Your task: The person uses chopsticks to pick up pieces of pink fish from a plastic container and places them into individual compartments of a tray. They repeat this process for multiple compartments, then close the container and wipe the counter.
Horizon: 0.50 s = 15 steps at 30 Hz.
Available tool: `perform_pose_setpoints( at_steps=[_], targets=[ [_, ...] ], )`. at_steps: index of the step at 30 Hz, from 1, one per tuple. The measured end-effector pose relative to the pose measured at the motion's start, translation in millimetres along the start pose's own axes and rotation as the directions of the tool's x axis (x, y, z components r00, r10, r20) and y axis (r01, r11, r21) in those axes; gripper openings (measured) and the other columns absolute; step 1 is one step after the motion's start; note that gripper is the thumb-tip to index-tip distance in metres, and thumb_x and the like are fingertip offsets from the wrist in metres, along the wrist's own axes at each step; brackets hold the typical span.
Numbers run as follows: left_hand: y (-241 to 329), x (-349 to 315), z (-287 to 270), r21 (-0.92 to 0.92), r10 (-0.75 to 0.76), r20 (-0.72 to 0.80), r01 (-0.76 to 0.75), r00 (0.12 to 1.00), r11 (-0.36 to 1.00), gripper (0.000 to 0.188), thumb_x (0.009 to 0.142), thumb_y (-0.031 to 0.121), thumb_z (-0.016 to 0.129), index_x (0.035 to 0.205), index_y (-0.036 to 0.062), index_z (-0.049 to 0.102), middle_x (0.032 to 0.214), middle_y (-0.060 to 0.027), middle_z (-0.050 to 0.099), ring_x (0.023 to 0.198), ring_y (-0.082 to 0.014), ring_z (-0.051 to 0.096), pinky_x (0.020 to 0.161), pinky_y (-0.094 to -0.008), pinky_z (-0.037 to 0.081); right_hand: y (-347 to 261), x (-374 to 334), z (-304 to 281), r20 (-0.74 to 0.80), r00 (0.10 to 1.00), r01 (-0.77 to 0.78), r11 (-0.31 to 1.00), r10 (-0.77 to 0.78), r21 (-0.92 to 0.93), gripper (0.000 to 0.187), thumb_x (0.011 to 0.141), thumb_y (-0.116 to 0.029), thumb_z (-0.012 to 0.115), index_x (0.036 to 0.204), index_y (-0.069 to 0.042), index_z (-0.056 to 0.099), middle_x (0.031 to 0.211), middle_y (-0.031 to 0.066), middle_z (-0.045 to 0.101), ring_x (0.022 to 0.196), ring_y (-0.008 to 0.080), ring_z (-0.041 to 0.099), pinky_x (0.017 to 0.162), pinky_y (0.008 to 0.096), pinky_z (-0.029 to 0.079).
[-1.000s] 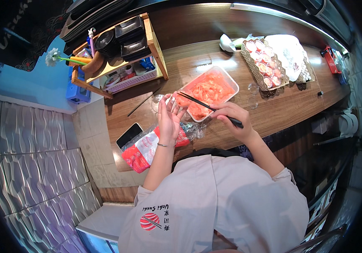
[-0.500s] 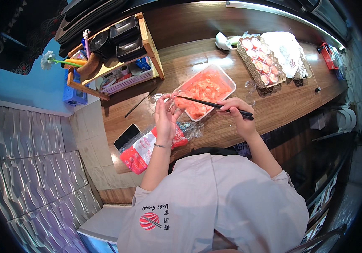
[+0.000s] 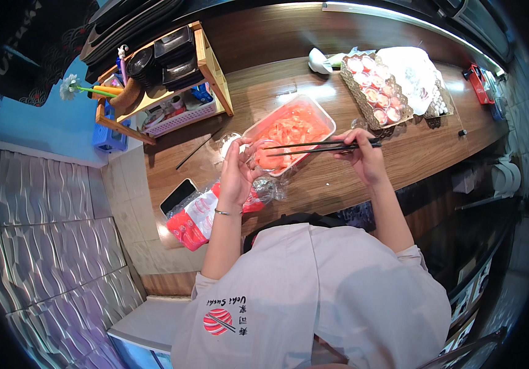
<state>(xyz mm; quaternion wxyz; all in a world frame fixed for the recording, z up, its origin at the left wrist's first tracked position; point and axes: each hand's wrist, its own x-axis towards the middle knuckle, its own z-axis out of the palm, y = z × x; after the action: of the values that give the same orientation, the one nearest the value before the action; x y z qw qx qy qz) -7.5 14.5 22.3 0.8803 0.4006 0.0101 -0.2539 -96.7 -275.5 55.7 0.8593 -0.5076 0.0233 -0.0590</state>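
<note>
Between the fingertips of my left hand (image 3: pixel 238 172) is a small clear plastic cup (image 3: pixel 264 161), by the near left corner of a white rectangular tub. Pink shows in or through the cup; I cannot tell which. My right hand (image 3: pixel 364 157) grips a pair of black chopsticks (image 3: pixel 320 148), which point left across the tub with their tips apart at the cup. Thin pink slices, like pickled ginger (image 3: pixel 298 126), fill much of the tub (image 3: pixel 332 126). Another clear round piece (image 3: pixel 229 140) lies just beyond my left hand.
A red and white plastic bag (image 3: pixel 193 218) and a phone (image 3: pixel 177 195) lie by my left forearm. Farther off stand a wooden rack with black dishes (image 3: pixel 175 43), an egg tray holding filled cups (image 3: pixel 372 92), a white bag (image 3: pixel 409 74) and a white spoon (image 3: pixel 320 61).
The chopsticks have spread apart, and my right hand has shifted right and away from me. Pink now shows at the cup in my left hand. The whole view has shifted slightly.
</note>
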Motion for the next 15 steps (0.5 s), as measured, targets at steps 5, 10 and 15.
perform_pose_setpoints(
  at_steps=[5,10,15],
  targets=[
    [1.2,-4.8,32.7,0.051,-0.046,0.079,0.042,0.996,0.998,0.034,0.103,0.038,0.043,0.116,0.0082,0.052,0.115,-0.0182,0.064,0.096,-0.0224,0.067,0.074,-0.0380,0.062,-34.8,4.6,-22.6,0.080,0.993,-0.072,0.991,0.082,-0.116,0.035,0.102,-0.032,0.047,0.088,-0.001,0.055,0.103,0.0229,0.065,0.082,0.0277,0.071,0.068,0.0330,0.062],
    [-18.6,-7.8,64.0,0.050,-0.066,0.069,0.062,0.995,0.997,0.034,0.103,0.038,0.044,0.116,0.0077,0.051,0.114,-0.0196,0.065,0.094,-0.0239,0.069,0.073,-0.0387,0.062,-58.5,8.4,-51.5,0.108,0.980,-0.151,0.980,0.165,-0.127,0.035,0.102,-0.031,0.049,0.088,-0.001,0.057,0.103,0.0224,0.066,0.084,0.0269,0.070,0.071,0.0344,0.061],
    [-48.6,-4.5,86.4,0.057,-0.088,0.016,0.087,0.996,0.995,0.037,0.103,0.038,0.043,0.121,0.0063,0.049,0.118,-0.0203,0.063,0.096,-0.0253,0.068,0.074,-0.0391,0.062,-79.5,3.2,-86.9,0.085,0.973,-0.189,0.951,0.215,-0.246,0.032,0.101,-0.030,0.051,0.088,-0.001,0.059,0.101,0.0187,0.067,0.087,0.0258,0.068,0.073,0.0385,0.060]
  ],
)
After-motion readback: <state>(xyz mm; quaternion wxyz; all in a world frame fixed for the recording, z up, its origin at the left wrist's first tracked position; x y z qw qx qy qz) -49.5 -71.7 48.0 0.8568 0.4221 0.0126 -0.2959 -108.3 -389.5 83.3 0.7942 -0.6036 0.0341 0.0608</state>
